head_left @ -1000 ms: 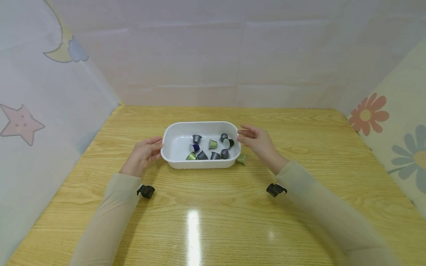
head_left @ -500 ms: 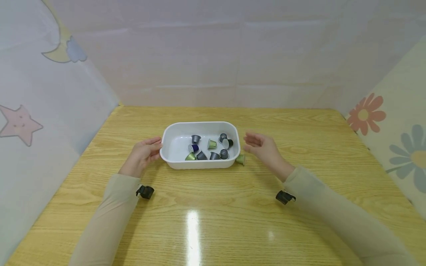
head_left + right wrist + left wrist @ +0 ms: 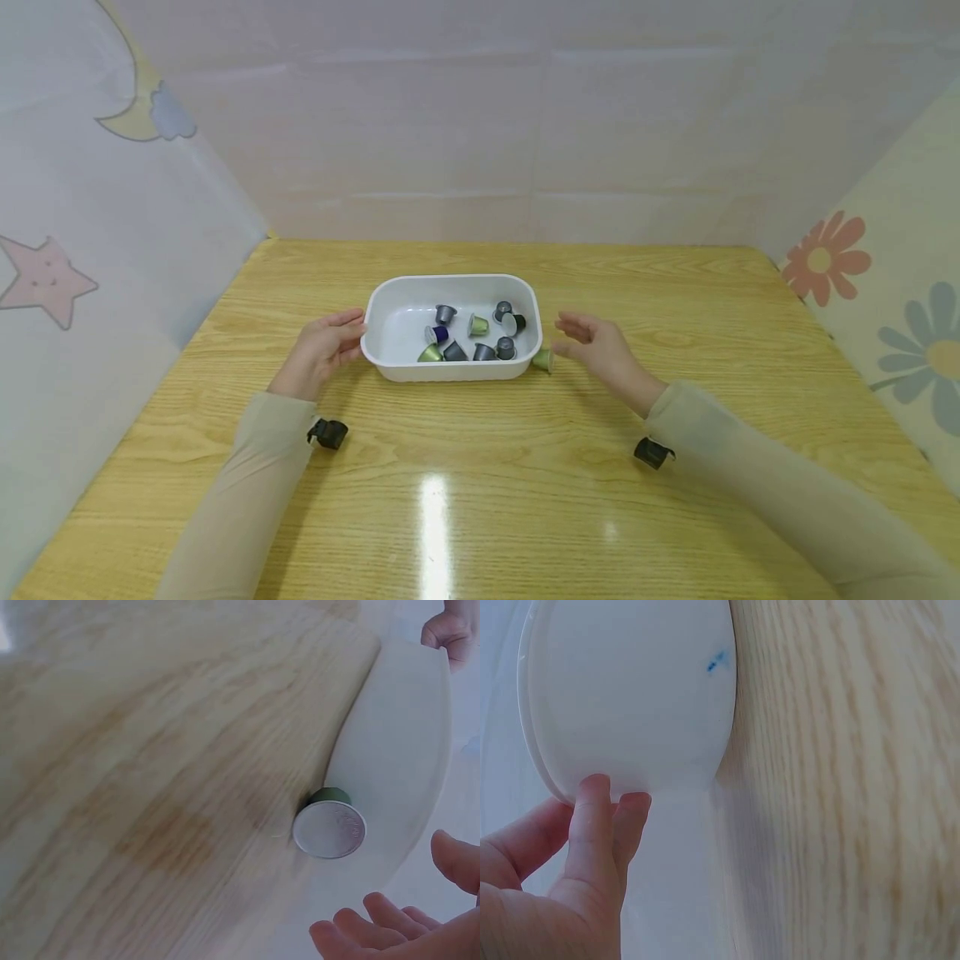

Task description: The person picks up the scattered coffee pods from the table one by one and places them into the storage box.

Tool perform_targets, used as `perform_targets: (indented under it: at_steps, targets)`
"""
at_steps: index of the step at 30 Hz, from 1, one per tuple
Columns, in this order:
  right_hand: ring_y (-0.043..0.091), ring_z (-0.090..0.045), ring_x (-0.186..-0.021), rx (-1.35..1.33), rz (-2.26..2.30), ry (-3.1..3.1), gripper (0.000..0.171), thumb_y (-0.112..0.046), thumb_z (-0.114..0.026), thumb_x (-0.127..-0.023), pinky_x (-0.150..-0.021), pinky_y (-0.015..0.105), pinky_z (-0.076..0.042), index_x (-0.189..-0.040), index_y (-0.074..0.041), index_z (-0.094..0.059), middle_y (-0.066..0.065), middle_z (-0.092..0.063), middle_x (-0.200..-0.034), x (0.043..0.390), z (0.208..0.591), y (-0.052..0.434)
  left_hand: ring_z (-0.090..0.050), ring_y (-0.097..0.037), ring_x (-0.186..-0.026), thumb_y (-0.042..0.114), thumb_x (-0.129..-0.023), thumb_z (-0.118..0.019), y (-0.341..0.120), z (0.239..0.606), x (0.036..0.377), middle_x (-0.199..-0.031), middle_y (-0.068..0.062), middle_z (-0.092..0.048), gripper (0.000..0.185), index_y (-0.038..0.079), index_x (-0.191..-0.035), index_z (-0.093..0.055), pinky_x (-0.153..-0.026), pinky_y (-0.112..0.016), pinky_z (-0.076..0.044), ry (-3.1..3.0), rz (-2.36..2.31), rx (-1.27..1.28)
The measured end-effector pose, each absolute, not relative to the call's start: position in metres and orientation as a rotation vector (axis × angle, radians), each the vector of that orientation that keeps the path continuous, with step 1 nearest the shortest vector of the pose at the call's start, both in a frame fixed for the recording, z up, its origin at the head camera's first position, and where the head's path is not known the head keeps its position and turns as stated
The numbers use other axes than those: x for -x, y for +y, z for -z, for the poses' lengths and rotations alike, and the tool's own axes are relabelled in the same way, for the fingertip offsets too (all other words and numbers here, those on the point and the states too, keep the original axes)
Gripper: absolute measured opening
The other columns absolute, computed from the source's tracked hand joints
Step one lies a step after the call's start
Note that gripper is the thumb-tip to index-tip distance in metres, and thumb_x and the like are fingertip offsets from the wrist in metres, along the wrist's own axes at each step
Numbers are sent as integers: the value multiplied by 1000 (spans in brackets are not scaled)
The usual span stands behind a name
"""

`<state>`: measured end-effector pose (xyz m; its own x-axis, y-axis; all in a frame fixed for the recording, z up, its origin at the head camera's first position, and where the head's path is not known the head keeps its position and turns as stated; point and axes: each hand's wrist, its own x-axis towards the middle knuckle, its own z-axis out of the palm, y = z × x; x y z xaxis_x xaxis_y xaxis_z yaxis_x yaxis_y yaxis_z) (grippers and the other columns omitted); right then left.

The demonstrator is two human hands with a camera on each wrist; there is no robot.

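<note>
A white rectangular bin point(image 3: 450, 372) with rounded corners stands mid-table, holding several coffee capsules. They include grey ones such as a capsule point(image 3: 446, 314) at the back, a dark blue capsule point(image 3: 437, 335) and a pale green capsule point(image 3: 478, 326). My left hand point(image 3: 318, 350) touches the bin's left end; its fingertips rest on the end wall in the left wrist view. Outside the right end, a green capsule point(image 3: 542, 359) lies on its side against the bin, its silver lid point(image 3: 330, 829) facing the right wrist camera. My right hand point(image 3: 600, 354) hovers beside it, fingers spread from thumb, holding nothing.
The wooden table point(image 3: 480, 467) reaches back to a pale sheet point(image 3: 480, 125). Printed sheets flank both sides, with a star point(image 3: 48, 279) at left and flowers point(image 3: 825, 258) at right.
My right hand has drawn away from the bin's right end and dropped slightly toward the green capsule outside. The grey capsule at the back has shifted slightly. My left hand stays at the bin.
</note>
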<state>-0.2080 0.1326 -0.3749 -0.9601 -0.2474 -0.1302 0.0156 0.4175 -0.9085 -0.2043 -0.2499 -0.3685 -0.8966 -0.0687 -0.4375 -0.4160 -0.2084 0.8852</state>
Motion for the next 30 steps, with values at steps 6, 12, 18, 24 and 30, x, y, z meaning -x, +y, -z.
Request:
perform_targets:
  at_steps: [6,12,18,24,30]
  targets:
    - [39,-25,-141,215,1431,2435,69,-10,-64,-95,-114,51,-23,-150,6,-26,23,-35,-150,210,381,132,-66,-6,-71,0,-98,-55,-250,368,205,-90,6,-67,54,1,-149,-36,-61,-16,-54,1811,-2205,573]
    - [38,-25,-141,210,1346,2446,78,-11,-68,-92,-114,50,-23,-151,6,-20,23,-32,-151,215,388,131,-67,-6,-71,-1,-98,-55,-251,367,204,-90,6,-67,55,1,-149,-36,-61,-16,-54,1812,-2210,566]
    - [38,-29,-139,247,1302,2434,83,-10,-72,-89,-114,47,-22,-150,9,-18,25,-31,-149,218,392,131,-66,-5,-71,0,-98,-55,-251,367,204,-94,5,-66,55,2,-149,-36,-62,-16,-54,1818,-2205,564]
    - [38,-33,-137,262,1235,2456,87,-12,-75,-87,-114,47,-22,-149,11,-18,25,-35,-146,223,399,130,-66,-5,-71,-1,-97,-55,-251,368,203,-87,6,-68,55,0,-149,-35,-61,-16,-54,1806,-2216,561]
    - [38,-40,-133,270,1163,2493,84,-14,-76,-86,-112,47,-29,-147,13,-24,26,-41,-142,224,401,128,-65,-5,-72,0,-98,-55,-249,371,204,-86,5,-66,54,-1,-149,-35,-62,-15,-53,1835,-2202,552]
